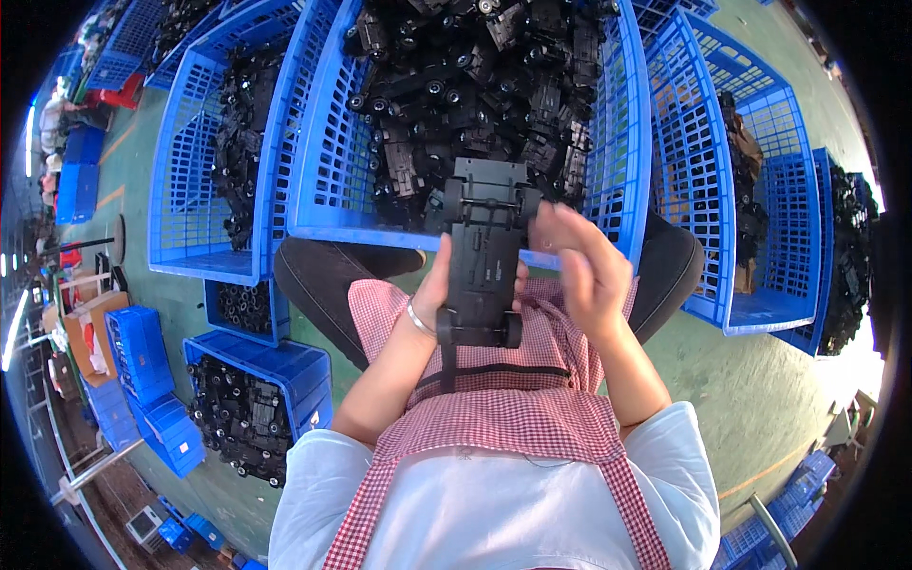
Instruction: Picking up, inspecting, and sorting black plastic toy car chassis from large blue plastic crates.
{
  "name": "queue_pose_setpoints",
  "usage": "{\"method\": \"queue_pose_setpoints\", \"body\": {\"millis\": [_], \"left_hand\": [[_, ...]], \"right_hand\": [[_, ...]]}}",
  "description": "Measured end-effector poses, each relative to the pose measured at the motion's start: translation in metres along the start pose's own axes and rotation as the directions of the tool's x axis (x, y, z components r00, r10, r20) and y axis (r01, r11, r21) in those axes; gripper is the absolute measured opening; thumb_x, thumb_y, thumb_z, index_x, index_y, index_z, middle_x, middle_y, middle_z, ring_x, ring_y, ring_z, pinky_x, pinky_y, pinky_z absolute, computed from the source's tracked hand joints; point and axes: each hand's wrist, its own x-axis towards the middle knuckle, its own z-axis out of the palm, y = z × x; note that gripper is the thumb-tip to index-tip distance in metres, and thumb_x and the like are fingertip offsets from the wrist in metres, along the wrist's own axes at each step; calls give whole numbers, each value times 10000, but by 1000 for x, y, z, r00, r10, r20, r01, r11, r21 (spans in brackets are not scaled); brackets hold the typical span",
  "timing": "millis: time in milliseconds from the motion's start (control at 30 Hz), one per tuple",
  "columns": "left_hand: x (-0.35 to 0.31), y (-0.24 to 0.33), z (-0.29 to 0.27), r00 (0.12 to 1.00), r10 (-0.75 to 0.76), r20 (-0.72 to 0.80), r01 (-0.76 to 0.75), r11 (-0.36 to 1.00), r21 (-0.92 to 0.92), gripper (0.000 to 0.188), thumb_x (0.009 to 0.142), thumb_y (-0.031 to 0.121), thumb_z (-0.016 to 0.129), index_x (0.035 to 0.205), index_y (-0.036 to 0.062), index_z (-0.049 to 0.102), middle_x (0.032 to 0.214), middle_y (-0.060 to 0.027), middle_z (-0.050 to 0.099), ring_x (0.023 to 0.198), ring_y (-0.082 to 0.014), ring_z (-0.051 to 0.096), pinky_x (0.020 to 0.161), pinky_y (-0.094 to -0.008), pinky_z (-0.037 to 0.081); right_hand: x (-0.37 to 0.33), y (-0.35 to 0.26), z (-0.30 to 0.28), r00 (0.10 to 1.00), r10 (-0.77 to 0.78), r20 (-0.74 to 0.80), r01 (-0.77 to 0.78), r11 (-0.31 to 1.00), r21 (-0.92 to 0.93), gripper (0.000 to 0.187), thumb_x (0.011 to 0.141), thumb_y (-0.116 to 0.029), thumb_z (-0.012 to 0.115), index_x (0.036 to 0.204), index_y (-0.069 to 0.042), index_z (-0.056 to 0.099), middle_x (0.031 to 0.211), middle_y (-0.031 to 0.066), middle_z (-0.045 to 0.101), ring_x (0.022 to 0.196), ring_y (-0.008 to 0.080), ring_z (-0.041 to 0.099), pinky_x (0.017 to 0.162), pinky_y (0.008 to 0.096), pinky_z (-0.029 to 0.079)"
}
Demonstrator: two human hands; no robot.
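Now the black chassis [484, 261], at six o'clock of the crate [306, 211], is gripped by the curled left hand [432, 294], its one-o'clock wheel [532, 202] seemingly being checked by the half-open, apparently empty right hand [600, 280], steadiness needed next

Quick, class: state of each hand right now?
Left hand: closed, holding the black chassis.
Right hand: open, blurred, by a wheel; contact unclear.

The car chassis [484, 261] lies in the left hand [433, 287], the right hand [597, 283] just right of it. Beyond stands the middle crate [321, 195] holding heaped chassis [465, 95], between a left crate [204, 267] and a right crate [719, 195].
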Motion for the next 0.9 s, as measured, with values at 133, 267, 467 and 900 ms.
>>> {"method": "queue_pose_setpoints", "body": {"millis": [133,267,467,900], "left_hand": [[-1,2,-11,994,-42,105,60,984,-168,809,803,687,294,1259,24,375,1126,-204,502,995,-301,526,818,-464,465],[-2,2,-8,991,-99,87,106,991,-85,788,821,669,274,1263,25,373,1133,-209,497,999,-309,525,820,-460,466],[5,5,-15,982,47,-184,-40,998,40,747,850,633,259,1250,19,402,1148,-168,532,973,-263,563,823,-399,485],[41,-6,-40,896,215,-389,46,825,563,456,905,370,455,1170,2,495,1017,-125,601,904,-182,573,786,-307,462]], "right_hand": [[0,-3,0,997,23,-79,-8,982,187,269,819,-61,480,1056,48,545,780,101,621,738,210,611,731,295,480],[5,1,9,997,-58,-50,63,992,106,331,766,-19,514,1090,46,540,926,154,625,906,303,600,854,358,441],[-12,3,29,907,421,-17,-403,879,254,342,841,12,485,1181,5,451,893,109,562,811,174,569,730,275,463],[-39,41,-52,449,890,80,-486,168,858,257,910,-252,427,1071,-75,520,991,50,569,810,178,546,580,338,504]]}}
